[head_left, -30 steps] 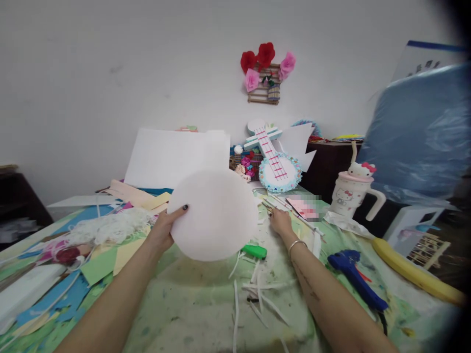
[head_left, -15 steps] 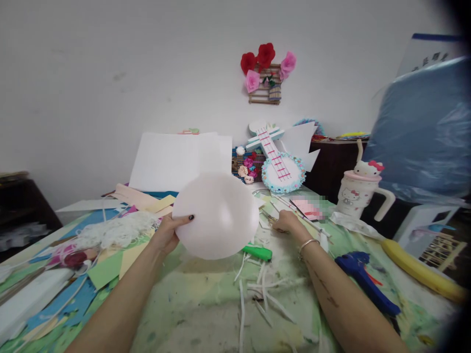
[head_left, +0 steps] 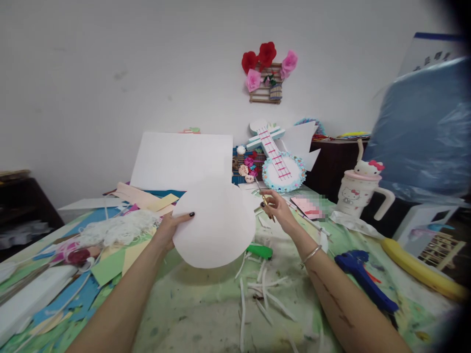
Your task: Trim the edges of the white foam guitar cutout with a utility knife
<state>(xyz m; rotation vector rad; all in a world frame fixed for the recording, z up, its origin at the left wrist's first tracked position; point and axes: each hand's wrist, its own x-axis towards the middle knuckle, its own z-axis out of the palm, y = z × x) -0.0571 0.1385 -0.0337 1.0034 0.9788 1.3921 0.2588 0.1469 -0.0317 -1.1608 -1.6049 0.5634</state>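
Note:
My left hand grips a white paper disc by its left edge, thumb on the face turned towards me; the fingers behind it are hidden. The disc is held up above the table. Just right of it, my right hand has its fingers on a pair of scissors with gold-coloured handles, the blades pointing up and away. A green-handled tool lies below, partly behind the disc, near several white strips.
Coloured paper and a heap of white string cover the left side. A blue glue gun, a banana and a lidded cup stand or lie at right. Behind are a white board and a paper-craft lute.
My right hand has lifted the scissors off the table and brought them up and slightly left. The white disc has tilted and dropped a little in my left hand.

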